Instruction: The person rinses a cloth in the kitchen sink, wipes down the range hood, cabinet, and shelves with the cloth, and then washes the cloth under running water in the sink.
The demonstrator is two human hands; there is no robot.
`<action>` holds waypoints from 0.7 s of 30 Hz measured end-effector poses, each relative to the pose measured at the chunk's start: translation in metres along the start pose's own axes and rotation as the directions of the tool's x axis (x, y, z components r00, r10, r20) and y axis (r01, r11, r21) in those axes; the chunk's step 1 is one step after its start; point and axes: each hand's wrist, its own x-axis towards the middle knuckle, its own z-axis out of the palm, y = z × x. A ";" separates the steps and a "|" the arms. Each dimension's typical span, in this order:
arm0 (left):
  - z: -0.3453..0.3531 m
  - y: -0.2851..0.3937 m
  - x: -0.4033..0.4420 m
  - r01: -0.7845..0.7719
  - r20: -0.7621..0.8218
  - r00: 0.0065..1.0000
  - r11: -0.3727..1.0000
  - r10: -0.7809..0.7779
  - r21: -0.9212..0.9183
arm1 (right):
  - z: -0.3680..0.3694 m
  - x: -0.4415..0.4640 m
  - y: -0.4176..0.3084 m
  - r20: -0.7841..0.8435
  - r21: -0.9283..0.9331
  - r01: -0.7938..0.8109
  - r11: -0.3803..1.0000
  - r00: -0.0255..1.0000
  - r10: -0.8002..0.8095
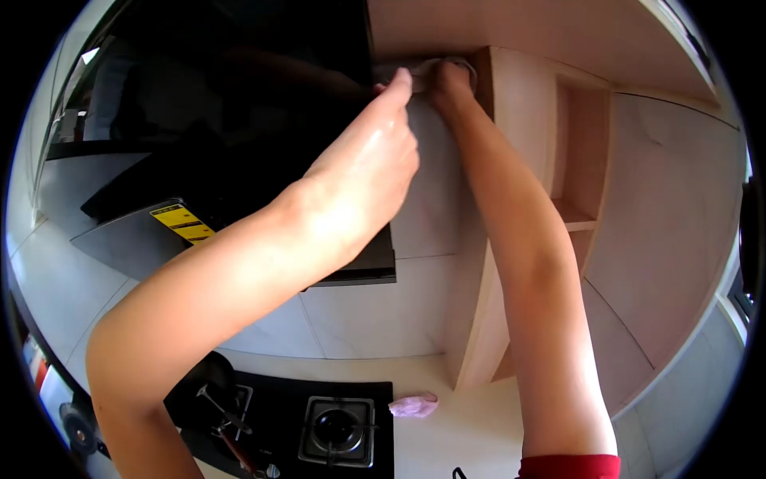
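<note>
Both arms reach up beside the black range hood (239, 88). My left hand (371, 152) is closed by the hood's right edge, thumb up and fingers curled away from view; what they hold, if anything, is hidden. Higher and to the right, my right hand (451, 80) reaches into the gap between the hood and the wooden shelf unit (519, 120). It is bent over a pale, curved thing (428, 73) that looks like cloth or a pipe; its fingertips are hidden.
Below is a black gas hob (383, 431) with a burner (337, 429) and a dark pan (203, 379). A crumpled pinkish cloth (414, 405) lies on the pale counter (447, 439). A yellow label (183, 223) marks the hood. Tiled walls surround the corner.
</note>
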 end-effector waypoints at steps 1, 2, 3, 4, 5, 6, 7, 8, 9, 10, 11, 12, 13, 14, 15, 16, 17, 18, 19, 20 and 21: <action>0.003 0.000 -0.001 0.015 -0.035 0.999 1.000 -0.015 0.012 | -0.010 0.013 0.010 0.282 0.078 -0.091 0.993 0.957 0.065; 0.007 0.001 -0.001 0.034 -0.070 0.997 0.999 -0.032 0.021 | -0.013 0.025 0.029 0.287 0.025 0.016 1.000 0.958 -0.023; 0.008 0.004 0.001 0.034 -0.053 0.998 0.999 -0.033 0.024 | -0.021 0.025 0.041 0.282 -0.035 0.124 0.992 0.953 -0.109; 0.009 0.007 0.002 0.034 -0.036 0.999 0.999 -0.033 0.027 | -0.027 0.028 0.048 0.277 -0.037 0.118 0.992 0.955 -0.103; 0.010 0.010 0.004 0.035 -0.020 0.999 0.999 -0.034 0.030 | -0.032 0.029 0.053 0.270 -0.058 0.171 0.984 0.951 -0.149; 0.014 0.012 0.005 0.055 -0.063 0.997 0.998 -0.054 0.016 | -0.033 0.032 0.058 0.272 -0.076 0.226 0.971 0.942 -0.198; 0.015 0.013 0.005 0.060 -0.081 0.995 0.998 -0.060 0.005 | -0.032 0.034 0.063 0.278 -0.092 0.279 0.956 0.929 -0.244; 0.016 0.015 0.006 0.066 -0.099 0.993 0.998 -0.066 -0.006 | -0.036 0.035 0.067 0.278 -0.114 0.328 0.938 0.917 -0.287; 0.018 0.016 0.007 0.070 -0.117 0.991 0.997 -0.072 -0.017 | -0.037 0.031 0.061 0.275 -0.129 0.353 0.927 0.911 -0.308; 0.018 0.018 0.008 0.082 -0.107 0.991 0.997 -0.083 -0.015 | -0.038 0.025 0.053 0.271 -0.145 0.377 0.915 0.904 -0.330; 0.018 0.019 0.008 0.089 -0.102 0.991 0.996 -0.090 -0.013 | -0.033 0.022 0.042 0.204 0.006 0.198 0.980 0.959 -0.195; 0.019 0.021 0.008 0.096 -0.097 0.991 0.995 -0.096 -0.011 | -0.022 0.012 0.024 0.162 0.169 0.018 0.986 0.986 -0.046; 0.020 0.022 0.008 0.106 -0.103 0.989 0.994 -0.107 -0.019 | -0.016 0.008 0.013 0.145 0.331 -0.150 0.932 0.984 0.107; 0.019 0.025 0.009 0.111 -0.116 0.987 0.994 -0.113 -0.021 | -0.014 0.002 0.001 0.151 0.326 -0.174 0.929 0.980 0.130; 0.017 0.025 0.009 0.116 -0.128 0.985 0.993 -0.118 -0.023 | -0.013 -0.006 -0.007 0.147 0.328 -0.160 0.931 0.982 0.117; 0.015 0.026 0.008 0.088 -0.105 0.990 0.995 -0.092 -0.036 | -0.013 -0.014 -0.013 0.147 0.343 -0.113 0.933 0.987 0.065; 0.014 0.027 0.006 0.065 -0.088 0.994 0.997 -0.069 -0.052 | -0.014 -0.022 -0.018 0.147 0.357 -0.066 0.932 0.989 0.013; 0.011 0.026 0.005 0.042 -0.072 0.996 0.997 -0.047 -0.068 | -0.014 -0.035 -0.029 0.158 0.376 -0.039 0.926 0.987 -0.023; 0.009 0.025 0.003 0.019 -0.056 0.998 0.996 -0.024 -0.085 | -0.014 -0.048 -0.040 0.152 0.374 -0.029 0.927 0.988 -0.030; 0.008 0.025 0.001 -0.019 -0.051 0.999 0.996 0.015 -0.089 | -0.015 -0.060 -0.051 0.220 0.333 -0.013 0.943 0.973 -0.064; 0.008 0.026 0.000 -0.060 -0.047 0.997 0.993 0.056 -0.097 | -0.016 -0.074 -0.060 0.285 0.291 0.004 0.957 0.954 -0.090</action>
